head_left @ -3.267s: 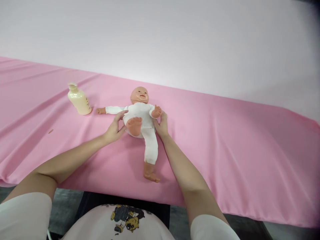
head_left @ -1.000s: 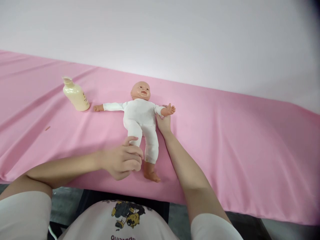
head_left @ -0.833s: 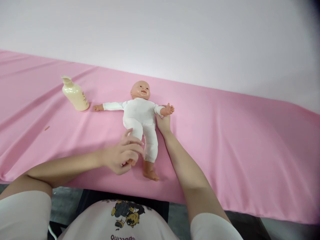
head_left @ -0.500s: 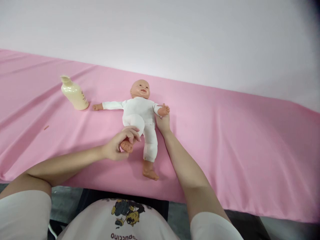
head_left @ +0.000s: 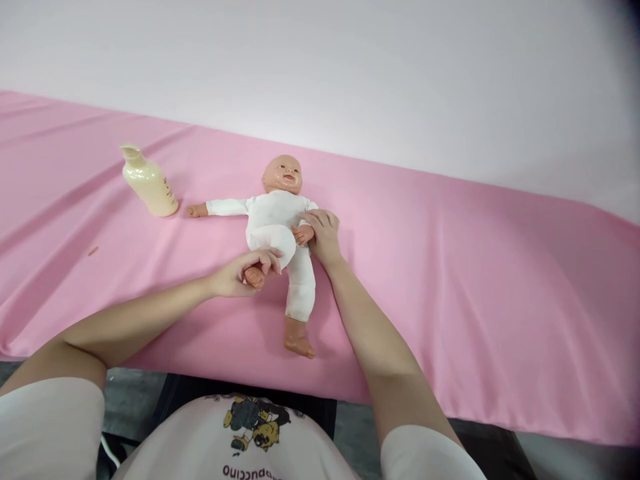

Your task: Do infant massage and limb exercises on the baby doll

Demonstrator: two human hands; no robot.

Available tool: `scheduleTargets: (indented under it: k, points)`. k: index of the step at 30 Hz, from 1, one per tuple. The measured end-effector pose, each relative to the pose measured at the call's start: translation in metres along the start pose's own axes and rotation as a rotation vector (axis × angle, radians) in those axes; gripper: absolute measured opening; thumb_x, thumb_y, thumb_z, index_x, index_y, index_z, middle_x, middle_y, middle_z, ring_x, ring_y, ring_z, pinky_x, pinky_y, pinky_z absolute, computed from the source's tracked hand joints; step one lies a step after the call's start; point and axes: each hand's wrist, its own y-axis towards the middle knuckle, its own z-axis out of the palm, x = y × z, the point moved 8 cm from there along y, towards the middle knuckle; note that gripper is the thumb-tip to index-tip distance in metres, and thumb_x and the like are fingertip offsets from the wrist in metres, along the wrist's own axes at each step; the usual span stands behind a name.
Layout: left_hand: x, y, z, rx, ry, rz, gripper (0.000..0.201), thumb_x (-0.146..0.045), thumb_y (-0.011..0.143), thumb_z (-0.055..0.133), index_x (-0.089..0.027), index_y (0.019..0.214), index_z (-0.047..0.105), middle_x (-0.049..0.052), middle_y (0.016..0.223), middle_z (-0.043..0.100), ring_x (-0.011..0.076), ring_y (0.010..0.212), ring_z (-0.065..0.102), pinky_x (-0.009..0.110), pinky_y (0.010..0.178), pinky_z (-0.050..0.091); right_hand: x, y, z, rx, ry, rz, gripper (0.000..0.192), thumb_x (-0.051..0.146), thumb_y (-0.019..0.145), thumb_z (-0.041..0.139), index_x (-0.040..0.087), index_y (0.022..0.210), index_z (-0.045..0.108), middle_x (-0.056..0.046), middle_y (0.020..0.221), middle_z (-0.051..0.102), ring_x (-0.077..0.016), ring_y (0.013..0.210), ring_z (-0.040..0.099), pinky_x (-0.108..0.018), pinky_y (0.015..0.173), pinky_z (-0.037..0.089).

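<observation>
A baby doll (head_left: 275,210) in a white cloth suit lies on its back, head away from me. My left hand (head_left: 245,270) is closed round the lower part of its bent leg, just above the bare foot (head_left: 255,277), with the knee raised over the belly. On the other side, my right hand (head_left: 325,233) is wrapped over the doll's arm, and the small doll hand (head_left: 303,234) pokes out beside my fingers, near the bent knee. The doll's other leg (head_left: 301,287) lies straight toward me. Its other arm (head_left: 227,208) stretches out to the left.
A pink cloth (head_left: 475,300) with folds covers the table. A cream pump bottle (head_left: 150,183) stands left of the doll's outstretched hand. Nearer to me lies a small brownish strip (head_left: 93,251). Behind the table rises a white wall (head_left: 320,73).
My right hand has come up from beneath the doll's arm to over it, and that arm has swung inward across the body. The bent leg has shifted slightly up and right with my left hand.
</observation>
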Motion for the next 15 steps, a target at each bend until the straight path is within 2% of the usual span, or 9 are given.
scheduleTargets:
  k: [3, 6, 8, 11, 15]
  points:
    - [-0.006, 0.003, 0.002, 0.012, 0.073, 0.032, 0.024, -0.017, 0.078, 0.067, -0.022, 0.095, 0.050, 0.010, 0.105, 0.070, 0.0298, 0.130, 0.059, 0.053, 0.109, 0.049, -0.002, 0.000, 0.001, -0.014, 0.050, 0.017, 0.038, 0.014, 0.087, 0.053, 0.026, 0.119, 0.068, -0.009, 0.123, 0.068, -0.0286, 0.121, 0.055, -0.051, 0.110, 0.039]
    - [-0.020, 0.002, 0.008, 0.009, 0.213, 0.146, 0.023, -0.018, 0.080, 0.068, -0.021, 0.099, 0.055, 0.011, 0.107, 0.071, 0.0275, 0.119, 0.065, 0.055, 0.111, 0.048, -0.011, -0.001, 0.002, -0.066, 0.183, 0.079, 0.035, 0.024, 0.088, 0.056, 0.024, 0.121, 0.065, -0.011, 0.122, 0.068, -0.0294, 0.121, 0.057, -0.054, 0.113, 0.040]
    - [-0.030, -0.002, 0.016, 0.033, 0.337, 0.229, 0.026, -0.020, 0.081, 0.069, -0.021, 0.105, 0.058, 0.012, 0.111, 0.072, 0.0280, 0.119, 0.065, 0.054, 0.110, 0.051, -0.024, -0.003, 0.002, -0.131, 0.317, 0.183, 0.039, 0.032, 0.090, 0.058, 0.023, 0.127, 0.061, -0.012, 0.128, 0.065, -0.0295, 0.127, 0.056, -0.056, 0.117, 0.038]
    - [-0.042, -0.010, 0.031, 0.086, 0.488, 0.336, 0.028, -0.026, 0.082, 0.068, -0.019, 0.108, 0.060, 0.013, 0.108, 0.074, 0.0290, 0.122, 0.064, 0.047, 0.104, 0.057, -0.048, -0.009, 0.002, -0.237, 0.572, 0.389, 0.056, 0.043, 0.087, 0.065, 0.024, 0.138, 0.051, -0.012, 0.144, 0.055, -0.0282, 0.136, 0.052, -0.052, 0.121, 0.038]
    - [-0.057, -0.021, 0.045, 0.079, 0.589, 0.508, 0.025, -0.031, 0.080, 0.066, -0.019, 0.102, 0.061, 0.008, 0.093, 0.075, 0.0238, 0.102, 0.071, 0.038, 0.095, 0.062, -0.069, -0.015, 0.007, -0.345, 0.902, 0.585, 0.071, 0.045, 0.081, 0.072, 0.026, 0.143, 0.043, -0.009, 0.150, 0.051, -0.0236, 0.138, 0.052, -0.046, 0.122, 0.039]
